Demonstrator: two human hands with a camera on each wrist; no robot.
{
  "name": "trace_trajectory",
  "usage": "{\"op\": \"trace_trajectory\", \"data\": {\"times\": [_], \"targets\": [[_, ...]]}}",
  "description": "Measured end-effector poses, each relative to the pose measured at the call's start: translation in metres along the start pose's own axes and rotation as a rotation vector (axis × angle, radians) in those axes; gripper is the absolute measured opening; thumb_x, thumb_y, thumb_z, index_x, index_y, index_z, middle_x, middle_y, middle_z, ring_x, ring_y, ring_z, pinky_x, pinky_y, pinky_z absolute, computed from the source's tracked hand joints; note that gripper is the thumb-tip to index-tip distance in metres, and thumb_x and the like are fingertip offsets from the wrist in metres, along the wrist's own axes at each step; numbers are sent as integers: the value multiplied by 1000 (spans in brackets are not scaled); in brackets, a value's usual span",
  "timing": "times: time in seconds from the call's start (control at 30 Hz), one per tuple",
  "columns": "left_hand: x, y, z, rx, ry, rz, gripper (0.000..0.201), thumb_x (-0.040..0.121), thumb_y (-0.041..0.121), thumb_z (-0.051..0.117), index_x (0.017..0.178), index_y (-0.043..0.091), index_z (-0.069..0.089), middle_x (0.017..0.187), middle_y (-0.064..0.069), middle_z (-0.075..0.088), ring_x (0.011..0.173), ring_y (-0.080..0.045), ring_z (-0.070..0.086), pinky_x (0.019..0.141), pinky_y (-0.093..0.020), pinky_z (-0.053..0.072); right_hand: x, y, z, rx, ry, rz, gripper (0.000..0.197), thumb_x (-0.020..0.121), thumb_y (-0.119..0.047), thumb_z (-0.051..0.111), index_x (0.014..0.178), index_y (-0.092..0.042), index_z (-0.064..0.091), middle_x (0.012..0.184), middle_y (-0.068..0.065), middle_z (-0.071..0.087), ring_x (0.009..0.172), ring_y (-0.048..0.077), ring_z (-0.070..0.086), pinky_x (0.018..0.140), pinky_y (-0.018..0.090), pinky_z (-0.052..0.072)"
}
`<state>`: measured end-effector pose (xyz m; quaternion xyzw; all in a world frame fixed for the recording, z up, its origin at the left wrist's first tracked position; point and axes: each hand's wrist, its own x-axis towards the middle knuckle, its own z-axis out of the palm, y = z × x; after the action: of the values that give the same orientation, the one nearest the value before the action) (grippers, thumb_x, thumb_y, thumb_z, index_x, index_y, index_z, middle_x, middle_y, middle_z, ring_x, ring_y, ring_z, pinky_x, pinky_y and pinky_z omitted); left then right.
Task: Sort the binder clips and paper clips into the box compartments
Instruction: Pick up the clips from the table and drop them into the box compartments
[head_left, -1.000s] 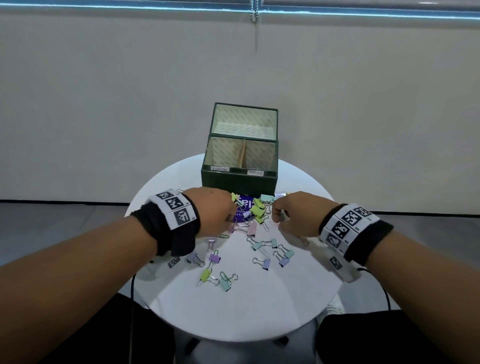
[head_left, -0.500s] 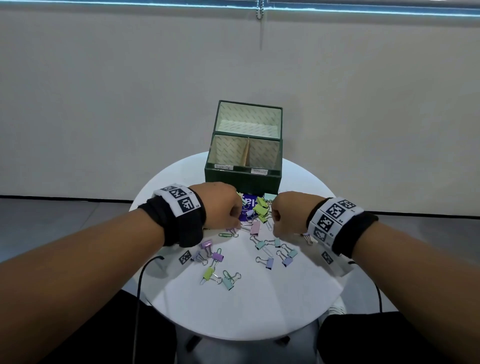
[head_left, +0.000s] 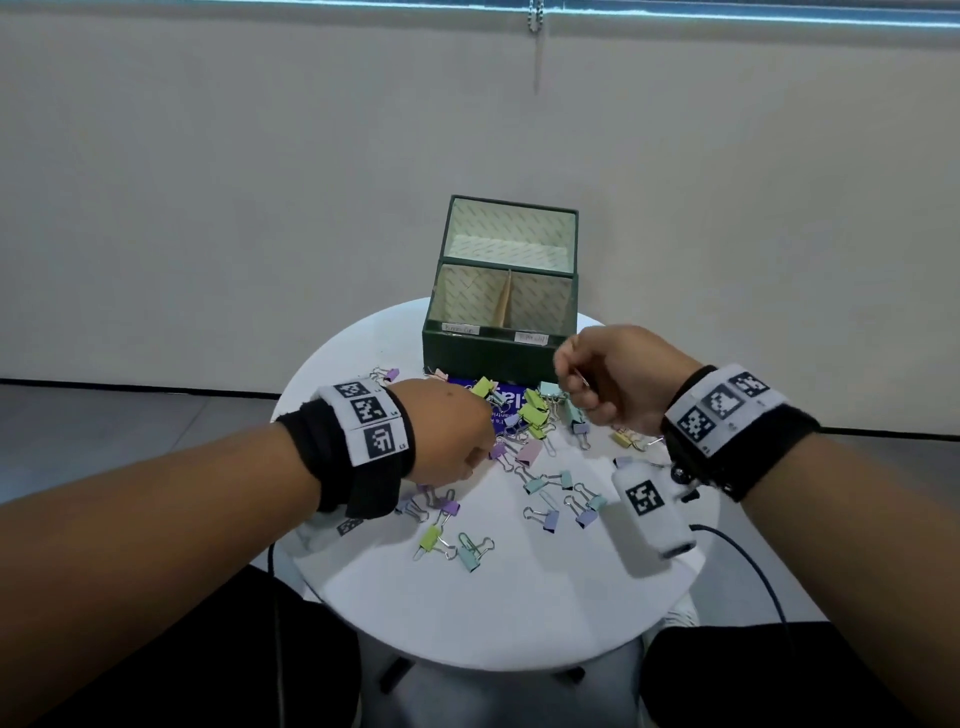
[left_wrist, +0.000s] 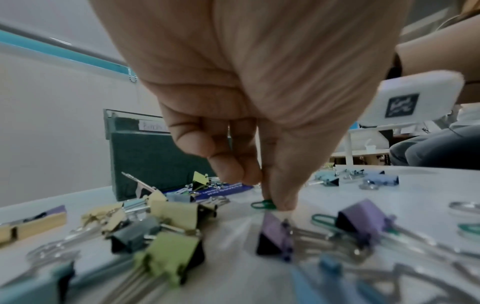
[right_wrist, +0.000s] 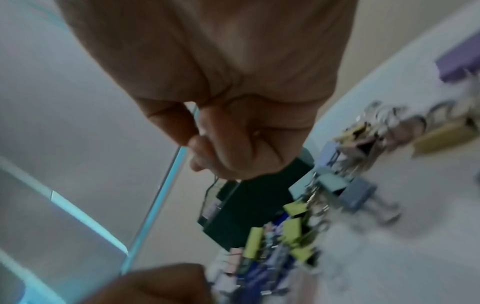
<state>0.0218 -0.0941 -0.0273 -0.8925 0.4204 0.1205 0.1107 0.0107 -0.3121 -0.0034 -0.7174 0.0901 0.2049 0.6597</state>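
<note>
Binder clips lie scattered in pastel colours across the round white desk, thickest in a pile just in front of the green box; a few thin paper clips are mixed in. No clips are visible in the three compartments, though their floors are only partly seen.

Left hand is low at the pile's left edge. The left wrist view shows thumb and forefinger tips pressed together, pinching a small green paper clip at the desk surface; the other fingers are curled in.

Right hand is raised near the box's front right corner, above the pile. Its fingers are curled tight, and a thin wire-like piece shows at the fist. It looks like a paper clip, but the right wrist view is too blurred to be sure.

Handling judgement: paper clips are light, flat and slippery on the smooth top, so take them by the edge with the fingertips or slide them first. Binder clips are stiff and light, easiest by the wire handles or the folded body, but the handles tangle in the pile, so one may drag neighbours along.
</note>
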Motion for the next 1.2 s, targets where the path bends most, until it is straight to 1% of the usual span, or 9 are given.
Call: {"op": "trace_trajectory", "data": {"times": [0.13,0.23,0.4,0.5,0.6,0.67,0.77,1.03,1.2], "targets": [[-5,0,-2,-7,-10,1,6,86,22,57,83,27,61,91,6,61,82,-17,58,71,-29,51,10,15,16,-1116,93,-86,21,92,-23,60,73,-14,58,71,-1,58,61,16,50,54,24,39],[-9,-12,-9,-245,119,-92,9,81,18,61,76,25,57,79,6,62,73,-15,58,61,-22,41,16,24,24,-1393,138,-114,20,90,-32,65,77,-17,65,79,-1,66,74,17,61,62,25,45],[-31,-39,-14,-949,127,-219,20,90,4,54,100,20,62,78,-4,67,62,-16,64,54,-24,50,21,22,26,-1497,147,-108,10,85,-20,70,91,-14,74,84,3,70,79,20,64,71,30,55],[-43,-37,-10,-1069,43,-251,28,87,-5,41,85,9,66,62,-6,54,51,-16,48,44,-20,41,19,24,25,-1515,122,-100,10,82,-17,71,92,-17,73,86,0,69,82,18,63,71,27,53],[-51,-27,-3,-858,-49,-202,21,91,6,49,88,15,67,52,14,51,48,-3,44,49,-14,36,16,27,23,-1483,107,-120,11,84,-13,65,92,-19,70,88,-1,67,87,19,62,70,24,49],[-52,-18,4,-513,-42,-127,11,91,31,62,101,29,67,73,21,57,71,0,52,63,-15,37,16,29,23,-1474,113,-126,5,88,-18,65,91,-18,69,89,0,68,89,20,62,71,24,47],[-48,-8,14,-268,-8,-72,33,86,54,64,117,44,61,88,18,49,82,-3,49,72,-23,41,18,29,23,-1475,118,-84,7,88,-20,67,92,-16,70,92,2,70,86,19,61,74,25,49],[-44,-8,20,-329,34,-61,11,83,41,69,84,32,63,88,13,56,82,-7,55,69,-28,45,18,26,17,-1429,90,58,16,78,-25,68,86,-13,73,87,3,71,81,19,63,80,32,56],[-49,-35,10,-317,84,-215,17,84,41,67,95,32,58,91,14,57,87,-16,56,77,-31,46,17,29,8,-1447,63,73,16,46,-15,67,62,-14,68,69,-4,66,68,15,60,61,29,53]]}}
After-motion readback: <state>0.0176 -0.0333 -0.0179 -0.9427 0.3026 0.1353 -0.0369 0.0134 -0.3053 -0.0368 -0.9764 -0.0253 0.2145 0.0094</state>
